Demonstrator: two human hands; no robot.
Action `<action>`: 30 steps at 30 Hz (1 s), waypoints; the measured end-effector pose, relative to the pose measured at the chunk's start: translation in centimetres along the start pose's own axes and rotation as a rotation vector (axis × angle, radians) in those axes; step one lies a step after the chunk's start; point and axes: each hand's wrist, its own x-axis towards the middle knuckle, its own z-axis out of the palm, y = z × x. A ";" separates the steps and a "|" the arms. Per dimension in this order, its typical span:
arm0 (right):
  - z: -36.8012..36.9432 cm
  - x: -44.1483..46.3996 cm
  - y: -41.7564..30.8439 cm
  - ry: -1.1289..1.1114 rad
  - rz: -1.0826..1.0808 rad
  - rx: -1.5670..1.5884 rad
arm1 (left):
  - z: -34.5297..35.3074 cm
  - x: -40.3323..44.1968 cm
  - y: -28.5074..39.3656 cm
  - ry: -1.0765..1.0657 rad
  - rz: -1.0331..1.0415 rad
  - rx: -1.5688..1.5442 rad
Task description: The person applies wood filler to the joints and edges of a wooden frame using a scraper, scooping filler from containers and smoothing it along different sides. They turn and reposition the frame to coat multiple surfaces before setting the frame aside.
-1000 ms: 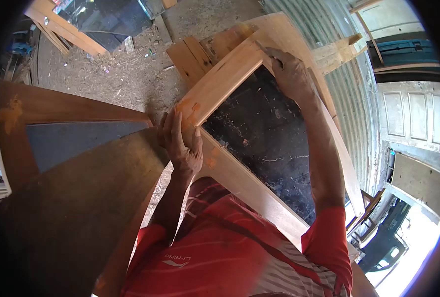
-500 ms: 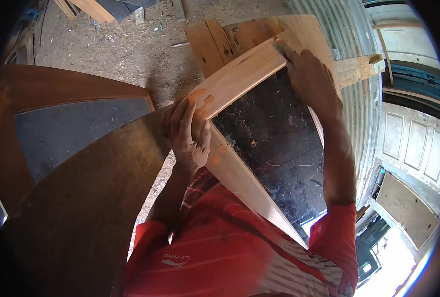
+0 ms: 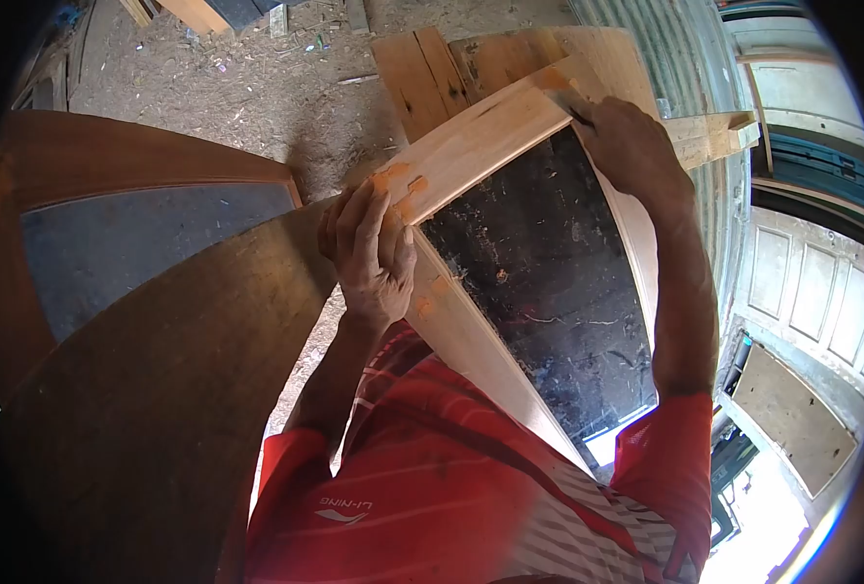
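Observation:
A pale wooden frame [image 3: 490, 141] surrounds a dark, scuffed panel [image 3: 539, 263] in front of me. Orange patches mark the frame's near left corner and its far right corner. On the left corner lies my left hand [image 3: 369, 253], its fingers spread over the wood and the edge. At the far right corner, my right hand [image 3: 631, 146] is closed round a small flat tool [image 3: 575, 101], whose tip touches the wood beside the orange patch. Most of the tool is hidden by the fingers.
To the left stand a brown framed panel [image 3: 150, 156] and a large curved brown board [image 3: 179, 360]. Wooden planks [image 3: 422, 83] lie beyond the frame. Corrugated metal sheeting [image 3: 680, 58] and a pale panelled door [image 3: 807, 268] are on the right.
The view has shifted, so the frame sits differently in the picture. My right hand has stayed near the far corner with the tool, and my left hand has stayed on the near corner.

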 end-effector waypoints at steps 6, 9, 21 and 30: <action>-0.5 -2.4 1.2 0.023 -0.008 -0.048 | 0.1 0.2 -0.1 0.011 0.002 -0.002; 0.0 -2.3 1.0 0.035 0.038 -0.002 | 0.0 -0.2 0.2 -0.007 -0.012 0.017; -1.3 -2.5 1.4 -0.165 0.087 0.044 | 0.0 0.0 0.1 0.025 -0.007 -0.004; -1.1 1.2 2.5 -0.018 -0.055 0.158 | 0.1 0.0 0.2 0.023 -0.017 -0.041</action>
